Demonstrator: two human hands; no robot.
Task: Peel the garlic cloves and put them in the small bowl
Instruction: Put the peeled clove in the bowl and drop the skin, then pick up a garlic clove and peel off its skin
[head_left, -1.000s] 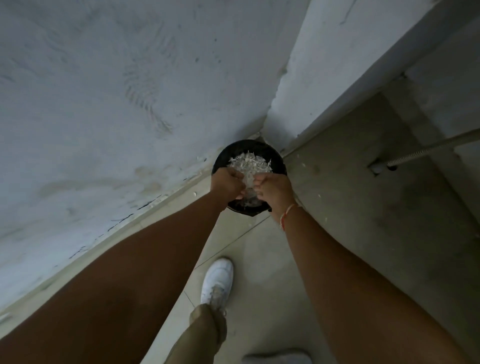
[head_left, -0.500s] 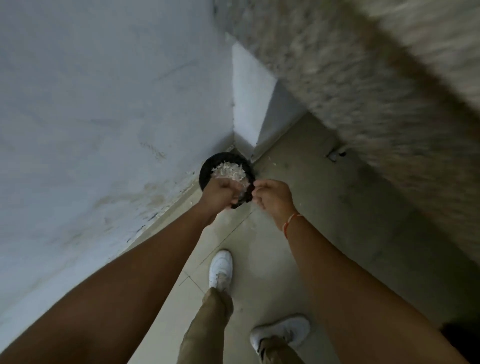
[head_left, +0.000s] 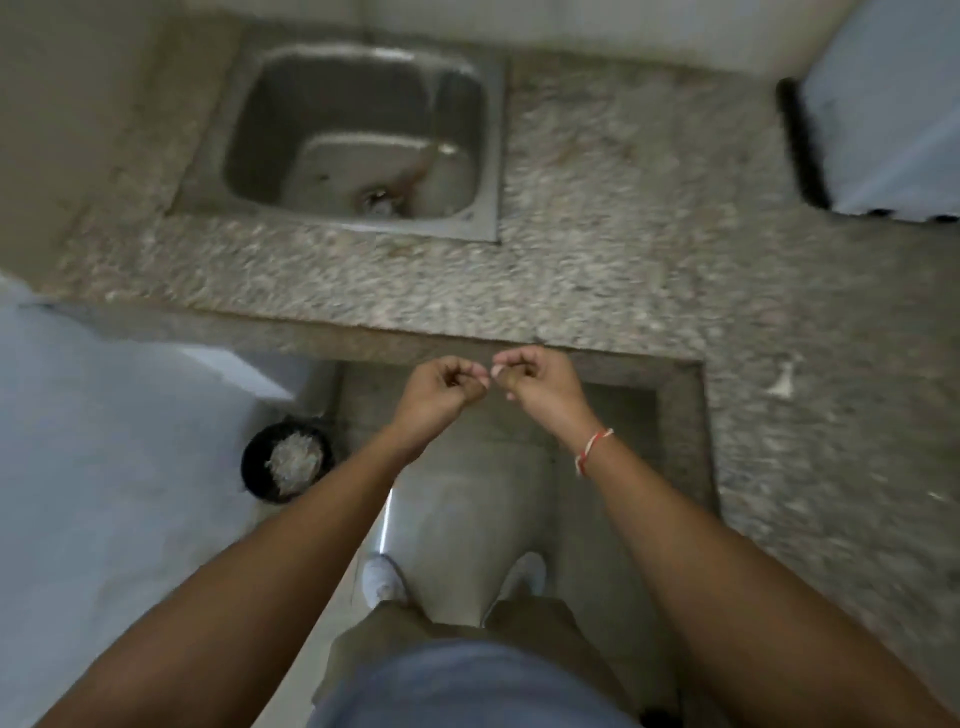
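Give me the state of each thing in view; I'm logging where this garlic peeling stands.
Left hand: fingers curled, whether it holds anything is unclear.
Right hand: fingers curled, a small pale bit at the fingertips, too blurred to name.
Black bin: on the floor, open, holding pale peelings.
Sink: no dishes in it, drain uncovered.
Countertop: a pale scrap at the right.

no readable text, labels, brands or numbers anywhere, view blurred

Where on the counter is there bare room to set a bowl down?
Bare granite countertop lies between the sink and the white appliance, and along the front edge before the sink. The right arm of the counter carries a small scrap.
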